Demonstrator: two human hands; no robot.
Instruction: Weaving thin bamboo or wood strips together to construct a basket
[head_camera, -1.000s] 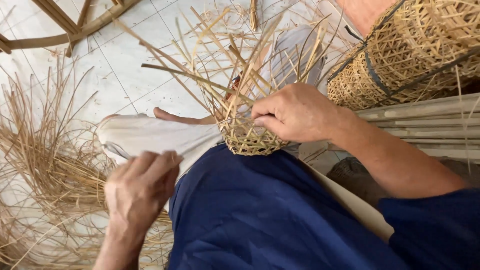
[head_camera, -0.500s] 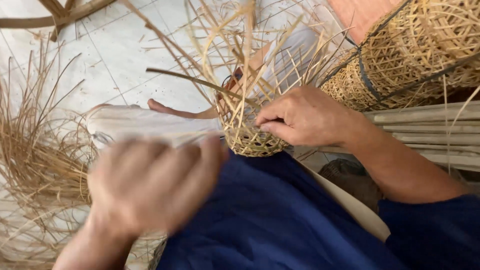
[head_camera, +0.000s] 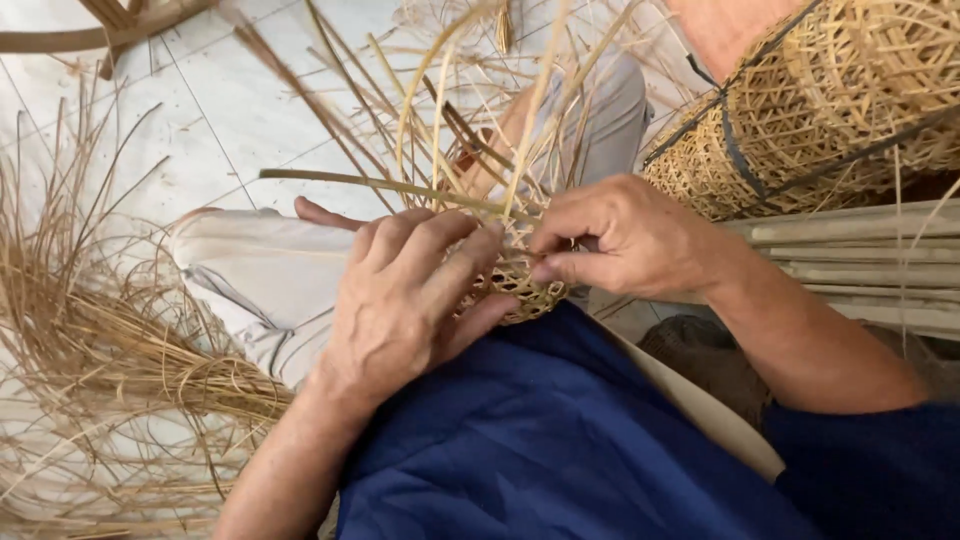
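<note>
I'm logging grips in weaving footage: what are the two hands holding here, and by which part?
Both hold the small half-woven basket: the left hand cups its woven side, and the right hand pinches at its rim, where loose strips stick out.

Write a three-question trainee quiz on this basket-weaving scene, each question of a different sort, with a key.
1. True or false: both the left hand and the right hand touch the small woven basket.
2. Where do the finished baskets sit? A) upper right B) lower left C) on the lap
3. Fill in: the heap of loose cane strips lies on the tiled ____.

Key
1. True: the left hand cups its side, the right hand pinches strands at its rim.
2. A
3. floor
</note>
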